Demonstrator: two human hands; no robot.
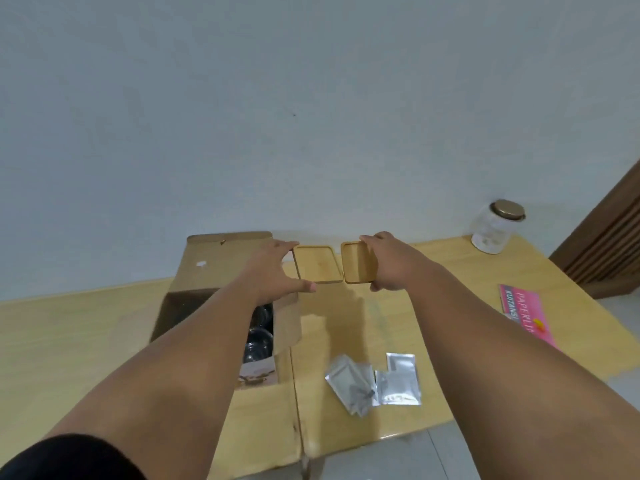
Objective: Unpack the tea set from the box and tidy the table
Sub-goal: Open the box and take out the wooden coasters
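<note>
Two small wooden trays lie side by side at the far middle of the wooden table (433, 271). My left hand (277, 271) grips the left wooden tray (317, 265) by its left edge, fingers at the far corner and thumb at the near corner. My right hand (384, 265) grips the right wooden tray (356, 263) along its right side. The trays nearly touch. Left of them stands the open cardboard box (204, 268), with dark glass pieces (259, 337) visible inside, partly hidden by my left forearm.
Two silver foil pouches (377, 382) lie near the table's front edge. A pink booklet (526, 313) rests at the right edge. A glass jar with a metal lid (495, 230) stands at the far right corner. A wall runs behind the table.
</note>
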